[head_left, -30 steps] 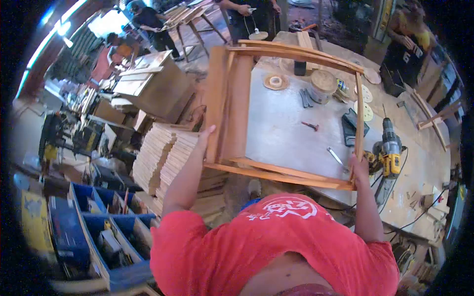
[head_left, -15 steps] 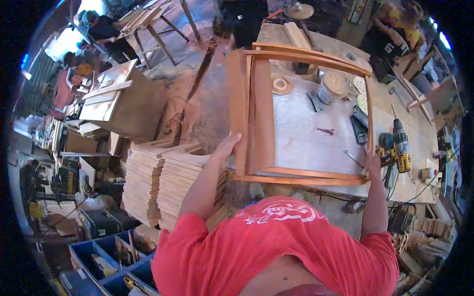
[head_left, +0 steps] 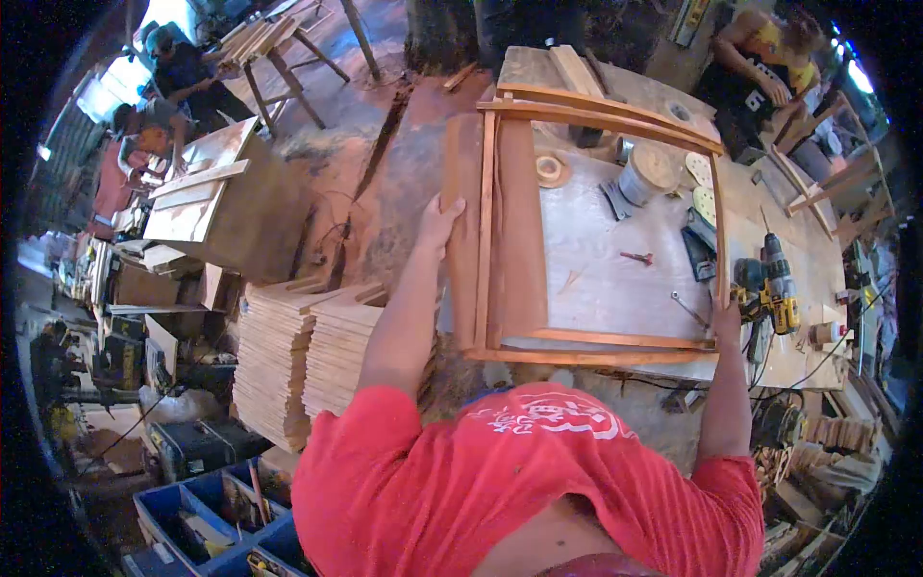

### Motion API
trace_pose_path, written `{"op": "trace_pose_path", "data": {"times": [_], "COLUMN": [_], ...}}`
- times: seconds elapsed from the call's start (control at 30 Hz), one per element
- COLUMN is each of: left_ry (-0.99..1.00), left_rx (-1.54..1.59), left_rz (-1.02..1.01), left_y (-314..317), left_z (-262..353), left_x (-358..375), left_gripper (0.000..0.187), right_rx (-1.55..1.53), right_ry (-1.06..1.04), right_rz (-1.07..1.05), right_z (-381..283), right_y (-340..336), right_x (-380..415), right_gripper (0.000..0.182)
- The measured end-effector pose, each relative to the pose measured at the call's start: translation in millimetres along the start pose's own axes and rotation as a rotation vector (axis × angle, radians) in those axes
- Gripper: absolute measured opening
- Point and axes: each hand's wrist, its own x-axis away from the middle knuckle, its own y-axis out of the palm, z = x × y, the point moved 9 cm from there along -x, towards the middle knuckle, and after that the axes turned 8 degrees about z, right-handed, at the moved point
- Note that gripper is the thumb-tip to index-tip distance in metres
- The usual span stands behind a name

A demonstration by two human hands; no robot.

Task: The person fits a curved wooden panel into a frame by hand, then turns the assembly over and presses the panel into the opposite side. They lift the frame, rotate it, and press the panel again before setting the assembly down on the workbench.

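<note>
A rectangular wooden frame (head_left: 519, 231) with wide boards on its left side is tilted over the workbench in front of me. My left hand (head_left: 441, 221) is closed around the outer left board, partway up. Near the lower right corner, my right hand (head_left: 727, 317) grips the narrow right side; its fingers are partly hidden. Through the opening I see a round tub (head_left: 649, 175), a tape roll (head_left: 551, 171), a small red tool (head_left: 636, 258) and a wrench (head_left: 689, 310) on the bench. A yellow and black cordless drill (head_left: 781, 284) lies just right of my right hand.
Stacks of cut wooden pieces (head_left: 274, 365) stand to my left, beyond them a large panel (head_left: 240, 202). A blue compartment box (head_left: 192, 505) sits at lower left. People work at upper left and upper right. The workbench (head_left: 808, 250) extends right, with cables by its edge.
My left hand has slid up along the left board from near its lower end. The frame has shifted slightly, and its left boards now show at a different angle. My right hand keeps its hold.
</note>
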Motion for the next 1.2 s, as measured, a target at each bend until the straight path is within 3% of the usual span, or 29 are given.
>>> {"op": "trace_pose_path", "data": {"times": [0.07,0.13,0.2,0.27,0.33,0.4,0.47,0.53,0.57,0.67,0.8,0.87,0.9,0.97,1.2], "left_ry": [-0.009,-0.029,0.040,0.063,0.068,0.645,0.790,0.758,0.713,0.828,0.614,0.542,0.534,0.343,0.130], "left_rx": [-0.012,-0.021,0.034,-0.128,-0.294,-0.798,-0.842,-0.818,-0.804,-1.056,-1.014,-0.847,-0.842,-0.671,-0.193], "left_rz": [0.017,0.040,-0.017,-0.017,-0.026,0.168,0.310,0.224,0.143,0.095,0.007,-0.245,-0.263,-0.353,-0.416], "left_y": [-4,-2,8,10,6,0,20,55,68,97,96,99,98,98,93], "left_z": [-4,-6,8,24,19,56,101,152,160,142,82,84,83,72,28], "left_x": [-1,14,28,41,40,25,15,5,-6,-78,-136,-128,-128,-132,-141], "left_gripper": [0.042,0.042,0.041,0.050,0.060,0.066,0.062,0.058,0.055,0.050,0.051,0.050,0.050,0.047,0.033], "right_rx": [-0.078,-0.067,-0.246,-0.600,-0.740,-0.774,-0.812,-0.723,-0.792,-0.797,-0.567,-0.640,-0.624,-0.495,-0.422], "right_ry": [-0.063,-0.435,-0.549,-0.615,-0.629,-0.711,-0.689,-0.730,-0.625,-0.482,-0.290,-0.729,-0.717,-0.486,-0.537], "right_rz": [0.066,0.391,0.290,-0.050,-0.332,-0.411,-0.420,-0.240,-0.246,-0.124,-0.175,0.213,0.214,0.068,0.080], "right_z": [-13,-96,-173,-253,-312,-369,-420,-471,-492,-545,-552,-572,-569,-555,-563], "right_y": [0,-33,-23,-1,30,40,54,73,88,131,201,143,149,180,170], "right_x": [1,38,74,113,139,156,155,140,129,82,44,71,68,49,64], "right_gripper": [0.052,0.045,0.038,0.028,0.026,0.025,0.027,0.027,0.028,0.031,0.035,0.033,0.033,0.031,0.029]}}
